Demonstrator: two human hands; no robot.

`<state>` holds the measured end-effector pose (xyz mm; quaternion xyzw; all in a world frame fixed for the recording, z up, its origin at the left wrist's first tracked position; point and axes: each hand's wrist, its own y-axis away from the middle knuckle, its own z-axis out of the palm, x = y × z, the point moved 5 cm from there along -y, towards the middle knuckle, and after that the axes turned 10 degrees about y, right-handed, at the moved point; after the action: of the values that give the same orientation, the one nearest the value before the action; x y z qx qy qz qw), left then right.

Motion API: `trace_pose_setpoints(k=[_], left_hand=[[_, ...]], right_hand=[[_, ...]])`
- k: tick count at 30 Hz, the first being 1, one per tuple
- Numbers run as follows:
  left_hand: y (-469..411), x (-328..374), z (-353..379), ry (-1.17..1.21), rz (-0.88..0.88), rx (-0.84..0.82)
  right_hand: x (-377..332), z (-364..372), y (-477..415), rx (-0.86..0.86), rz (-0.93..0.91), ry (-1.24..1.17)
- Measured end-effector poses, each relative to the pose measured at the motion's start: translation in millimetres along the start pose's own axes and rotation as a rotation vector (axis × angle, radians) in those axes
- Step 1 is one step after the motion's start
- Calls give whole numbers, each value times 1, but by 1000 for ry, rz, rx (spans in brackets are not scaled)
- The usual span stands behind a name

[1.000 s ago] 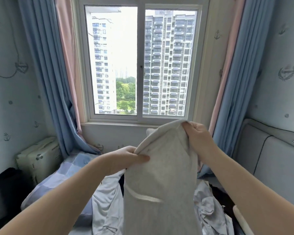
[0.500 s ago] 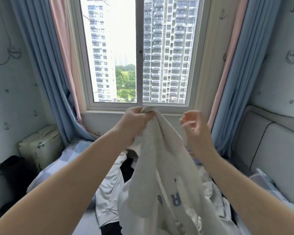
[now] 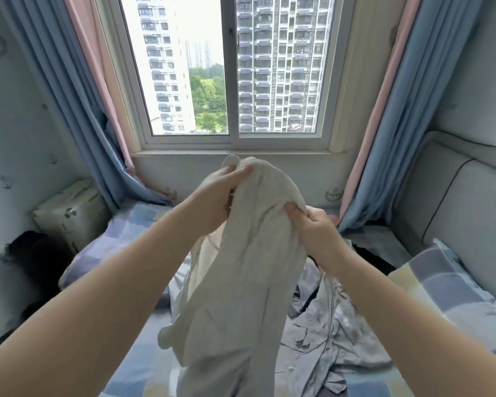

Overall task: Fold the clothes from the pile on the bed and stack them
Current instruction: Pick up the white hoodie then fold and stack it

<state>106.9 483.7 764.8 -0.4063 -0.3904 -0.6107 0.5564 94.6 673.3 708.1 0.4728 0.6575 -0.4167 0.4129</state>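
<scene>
Ok, your L hand & R hand both pinch the top mid-frame; bunched up, it may slip.

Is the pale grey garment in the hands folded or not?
Not folded. The grey garment hangs loose and crumpled in the air, gripped near its top by the left hand and the right hand.
</scene>
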Motion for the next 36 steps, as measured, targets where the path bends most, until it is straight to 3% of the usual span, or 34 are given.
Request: trace_pose_setpoints(k=[4, 7, 10, 12, 16, 21, 24, 26, 29, 31, 33, 36], left_hand=[[23, -77, -15, -365, -263, -191], [32, -112, -19, -579, -292, -183], [25, -125, -25, -364, -182, -135], [18, -116, -33, -142, -92, -17], [7, -83, -40, -256, 84, 199], [5, -49, 3, -148, 147, 131], [9, -39, 30, -237, 120, -22], [12, -38, 42, -302, 104, -102], [10, -29, 47, -224, 155, -57], [6, -19, 39, -88, 170, 10], [3, -12, 25, 3, 190, 59], [-1, -11, 7, 33, 218, 133]], right_hand=[[3, -17, -3, 50, 42, -130], [11, -22, -4, 43, 66, -171], [21, -26, -7, 31, 67, -133], [33, -34, -10, 48, 86, -120], [68, -46, -13, 37, 157, -63], [85, -38, 2, 63, 83, 95], [72, -21, 26, -133, -60, 156], [70, 1, 34, -298, -49, 153], [97, 32, 38, -345, 113, 102], [134, 47, 45, -397, 239, 193], [166, 60, 56, -485, 289, 296], [174, 64, 66, -430, 321, 196]])
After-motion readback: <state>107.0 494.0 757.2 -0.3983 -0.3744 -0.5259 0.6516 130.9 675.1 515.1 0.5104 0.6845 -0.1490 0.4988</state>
